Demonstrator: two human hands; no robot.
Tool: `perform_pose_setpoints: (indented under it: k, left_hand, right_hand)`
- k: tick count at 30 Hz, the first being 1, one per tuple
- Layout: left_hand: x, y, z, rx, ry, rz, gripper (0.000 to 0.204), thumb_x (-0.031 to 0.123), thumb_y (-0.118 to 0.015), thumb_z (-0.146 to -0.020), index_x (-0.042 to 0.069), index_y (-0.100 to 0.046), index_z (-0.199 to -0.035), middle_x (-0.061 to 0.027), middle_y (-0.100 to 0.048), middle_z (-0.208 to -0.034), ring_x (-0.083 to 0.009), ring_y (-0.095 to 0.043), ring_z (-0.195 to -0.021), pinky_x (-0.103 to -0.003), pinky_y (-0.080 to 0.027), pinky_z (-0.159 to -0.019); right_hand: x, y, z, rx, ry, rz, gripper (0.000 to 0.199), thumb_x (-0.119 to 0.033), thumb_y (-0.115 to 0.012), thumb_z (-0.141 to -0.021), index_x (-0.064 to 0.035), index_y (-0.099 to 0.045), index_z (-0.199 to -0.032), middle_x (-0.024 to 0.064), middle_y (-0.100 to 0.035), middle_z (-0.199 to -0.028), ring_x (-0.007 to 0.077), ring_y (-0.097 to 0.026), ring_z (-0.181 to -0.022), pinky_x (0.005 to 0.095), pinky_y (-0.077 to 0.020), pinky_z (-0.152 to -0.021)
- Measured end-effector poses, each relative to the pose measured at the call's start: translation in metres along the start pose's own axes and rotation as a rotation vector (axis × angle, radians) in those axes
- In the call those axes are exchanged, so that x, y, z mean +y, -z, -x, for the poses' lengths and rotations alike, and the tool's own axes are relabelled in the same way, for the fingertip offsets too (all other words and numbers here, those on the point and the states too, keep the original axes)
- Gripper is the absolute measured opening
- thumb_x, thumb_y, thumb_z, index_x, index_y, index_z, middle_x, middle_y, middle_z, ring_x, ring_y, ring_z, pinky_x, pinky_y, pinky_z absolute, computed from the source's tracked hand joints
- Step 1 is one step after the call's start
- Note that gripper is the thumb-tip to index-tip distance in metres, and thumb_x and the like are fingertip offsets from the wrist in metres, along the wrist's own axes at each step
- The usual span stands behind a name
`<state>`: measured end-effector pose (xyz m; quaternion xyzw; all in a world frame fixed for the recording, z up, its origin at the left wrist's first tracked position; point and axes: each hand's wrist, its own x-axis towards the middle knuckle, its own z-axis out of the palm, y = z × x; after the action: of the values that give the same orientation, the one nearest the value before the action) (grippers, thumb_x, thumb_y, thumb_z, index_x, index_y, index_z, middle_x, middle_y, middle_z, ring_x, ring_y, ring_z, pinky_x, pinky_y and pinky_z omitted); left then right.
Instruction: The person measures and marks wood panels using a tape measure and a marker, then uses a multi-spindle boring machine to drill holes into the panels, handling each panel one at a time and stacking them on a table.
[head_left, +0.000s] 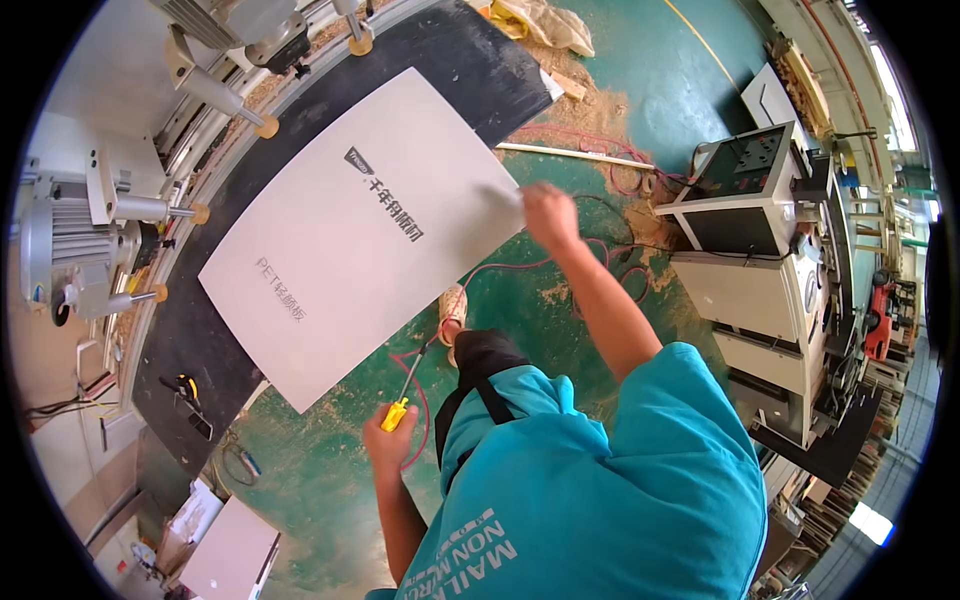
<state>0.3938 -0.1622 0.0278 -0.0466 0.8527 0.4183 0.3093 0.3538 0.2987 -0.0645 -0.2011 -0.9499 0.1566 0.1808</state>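
A large white board (pixel 345 245) with dark printing lies tilted across a black machine bed (pixel 440 50), its near side jutting out over the floor. My right hand (pixel 551 217) is closed in a fist by the board's right end; the fingertips are hidden, so whether they grip the edge cannot be made out. In my left hand (pixel 388 440), fingers are wrapped round the yellow handle of an air blow gun (pixel 397 412). Its long thin metal nozzle points up toward the board's near edge. A red hose (pixel 425 440) curves past that hand.
Motor units with round-tipped rods (pixel 150 208) line the left side. Pliers (pixel 187 387) lie on the black bed. A white-and-black machine cabinet (pixel 740 190) stands at right. Hose loops and sawdust (pixel 590 105) cover parts of the green floor. Another pale panel (pixel 230 550) is at lower left.
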Motion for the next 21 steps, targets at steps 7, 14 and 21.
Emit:
perform_pose_setpoints:
  k: [7,14,21]
  left_hand:
    - [-0.001,0.077,-0.021,0.037,0.018,-0.134,0.041,0.035,-0.080,-0.075,-0.003,-0.070,-0.085,-0.0091,-0.066,-0.065,-0.0149,-0.061,-0.060,-0.033,-0.047,-0.056]
    - [-0.024,0.123,-0.026,-0.132,0.025,-0.274,0.042,0.037,-0.079,-0.073,-0.003,-0.069,-0.078,-0.0111,-0.064,-0.060,-0.0205,-0.062,-0.055,-0.036,-0.047,-0.055]
    - [-0.034,0.195,-0.051,-0.165,-0.014,-0.168,0.032,0.027,-0.076,-0.078,-0.001,-0.065,-0.067,-0.0051,-0.061,-0.056,-0.0143,-0.057,-0.052,-0.032,-0.044,-0.053]
  right_hand:
    - [-0.036,0.005,0.028,-0.182,0.021,-0.026,0.015,-0.009,-0.058,-0.082,-0.0103,-0.070,-0.091,0.0089,-0.064,-0.084,0.0312,-0.066,-0.080,0.0422,-0.0549,-0.072]
    - [-0.011,0.019,-0.004,0.001,-0.267,0.053,0.019,-0.010,-0.059,-0.084,-0.0102,-0.072,-0.097,0.0123,-0.065,-0.089,0.0353,-0.065,-0.082,0.0442,-0.0541,-0.072]
    - [-0.045,-0.002,0.033,-0.003,-0.286,0.161,0.014,-0.007,-0.055,-0.080,-0.0084,-0.068,-0.086,0.0113,-0.064,-0.085,0.0345,-0.065,-0.081,0.0441,-0.0537,-0.071]
